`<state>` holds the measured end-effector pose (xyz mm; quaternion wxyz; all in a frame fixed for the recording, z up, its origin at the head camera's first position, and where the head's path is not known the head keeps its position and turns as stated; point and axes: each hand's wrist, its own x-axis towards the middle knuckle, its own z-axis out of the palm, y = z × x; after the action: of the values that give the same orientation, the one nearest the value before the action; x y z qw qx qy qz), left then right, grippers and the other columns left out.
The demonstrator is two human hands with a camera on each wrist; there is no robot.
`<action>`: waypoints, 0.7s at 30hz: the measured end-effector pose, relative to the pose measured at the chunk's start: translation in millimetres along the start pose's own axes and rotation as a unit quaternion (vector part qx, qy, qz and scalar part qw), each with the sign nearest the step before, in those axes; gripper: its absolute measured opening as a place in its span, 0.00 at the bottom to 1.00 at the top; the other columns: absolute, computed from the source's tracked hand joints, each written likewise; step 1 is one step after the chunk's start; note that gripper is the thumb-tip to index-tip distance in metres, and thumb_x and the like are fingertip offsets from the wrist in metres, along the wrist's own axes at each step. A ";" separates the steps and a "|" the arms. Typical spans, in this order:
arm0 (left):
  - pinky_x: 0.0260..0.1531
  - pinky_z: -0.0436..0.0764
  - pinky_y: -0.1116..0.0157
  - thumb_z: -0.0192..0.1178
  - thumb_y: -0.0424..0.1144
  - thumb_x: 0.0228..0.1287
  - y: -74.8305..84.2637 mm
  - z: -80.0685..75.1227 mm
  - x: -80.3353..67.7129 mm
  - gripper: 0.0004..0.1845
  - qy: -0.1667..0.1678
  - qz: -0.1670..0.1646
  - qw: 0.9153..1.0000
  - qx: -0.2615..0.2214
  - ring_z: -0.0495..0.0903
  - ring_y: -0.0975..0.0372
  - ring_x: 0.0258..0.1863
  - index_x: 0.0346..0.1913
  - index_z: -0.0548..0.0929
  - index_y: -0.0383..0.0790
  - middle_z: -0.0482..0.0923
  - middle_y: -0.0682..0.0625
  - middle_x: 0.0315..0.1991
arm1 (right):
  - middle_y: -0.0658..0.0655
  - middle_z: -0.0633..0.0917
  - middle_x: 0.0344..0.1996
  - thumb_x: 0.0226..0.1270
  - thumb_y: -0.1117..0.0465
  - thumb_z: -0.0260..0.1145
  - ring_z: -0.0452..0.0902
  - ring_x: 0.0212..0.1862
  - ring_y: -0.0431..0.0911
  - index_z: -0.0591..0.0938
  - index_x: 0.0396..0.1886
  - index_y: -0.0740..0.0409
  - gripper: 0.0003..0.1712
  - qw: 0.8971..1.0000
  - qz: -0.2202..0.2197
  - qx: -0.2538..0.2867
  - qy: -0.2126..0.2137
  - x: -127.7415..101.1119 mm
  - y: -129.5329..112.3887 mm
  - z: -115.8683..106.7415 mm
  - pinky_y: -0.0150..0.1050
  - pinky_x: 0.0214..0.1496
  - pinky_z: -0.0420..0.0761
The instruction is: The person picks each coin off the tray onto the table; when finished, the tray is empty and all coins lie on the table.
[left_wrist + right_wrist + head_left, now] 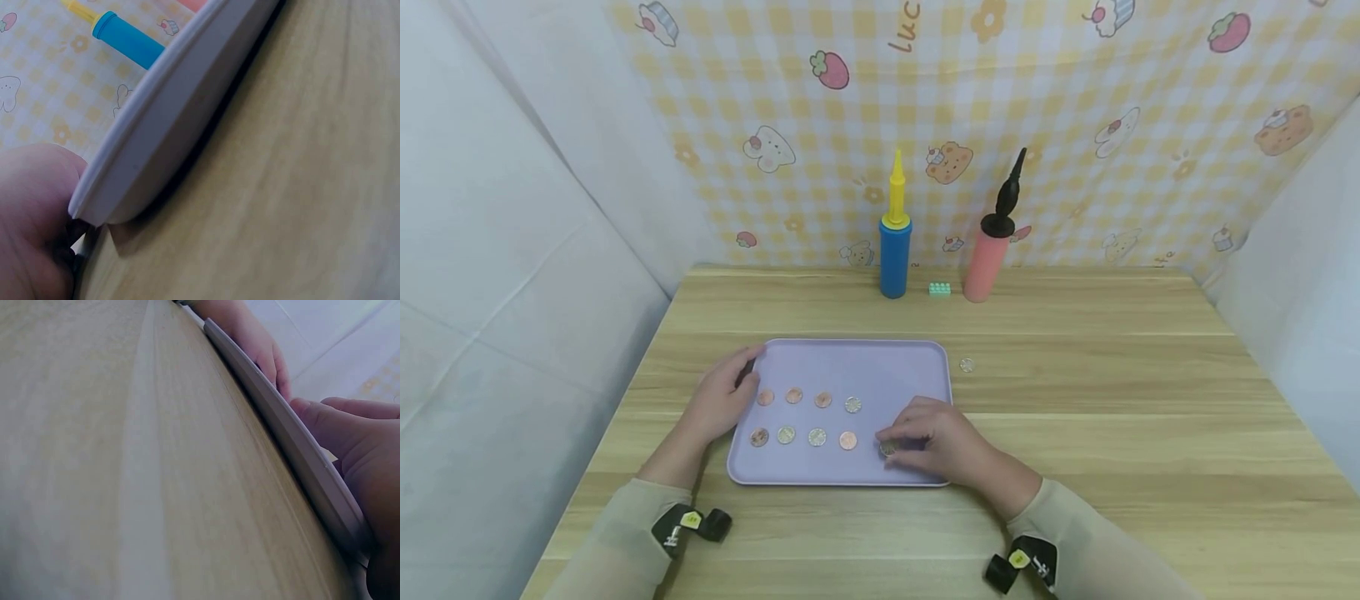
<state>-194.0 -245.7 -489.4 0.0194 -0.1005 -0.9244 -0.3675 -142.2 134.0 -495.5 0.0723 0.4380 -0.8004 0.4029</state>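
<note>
Right hand (942, 442) grip: fingertips curled together on a coin (887, 448) at the lower right of the lavender tray (880, 367); whether the coin is pinched or only pressed down is unclear from the head view. Left hand (722, 400) grip: fingers curled over the tray's left rim, steadying it on the counter (1075, 467). Step in hand, as judged: placing the fifth coin of the near row. Four coins form the far row. Next move calls for aligning with that row's spacing. One loose coin (967, 365) lies right of the tray; two balloon pumps (895, 242) stand at the frame's upper centre.
</note>
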 end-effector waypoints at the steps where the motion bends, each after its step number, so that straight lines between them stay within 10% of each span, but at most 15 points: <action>1: 0.76 0.60 0.36 0.52 0.33 0.81 -0.1 -0.1 0.0 0.26 0.000 0.000 1.000 0.000 0.63 0.35 0.78 0.77 0.71 0.31 0.68 0.29 0.76 | 0.41 0.90 0.37 0.53 0.60 0.87 0.81 0.42 0.36 0.94 0.46 0.53 0.19 1.000 -0.002 0.000 0.001 -0.1 0.2 0.1 0.30 0.44 0.81; 21: 0.76 0.59 0.36 0.51 0.34 0.82 0.6 -1.7 0.3 0.26 -0.004 -0.006 1.000 -0.002 0.61 0.35 0.79 0.78 0.71 0.33 0.65 0.30 0.78 | 0.48 0.91 0.44 0.51 0.63 0.88 0.85 0.48 0.44 0.93 0.47 0.57 0.21 0.990 0.062 -0.044 0.117 -11.9 16.8 -19.0 0.36 0.50 0.84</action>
<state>-194.3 -246.4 -487.7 0.0133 -0.0965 -0.9244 -0.3688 -152.3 160.0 -498.2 0.1595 0.3339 -0.8290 0.4194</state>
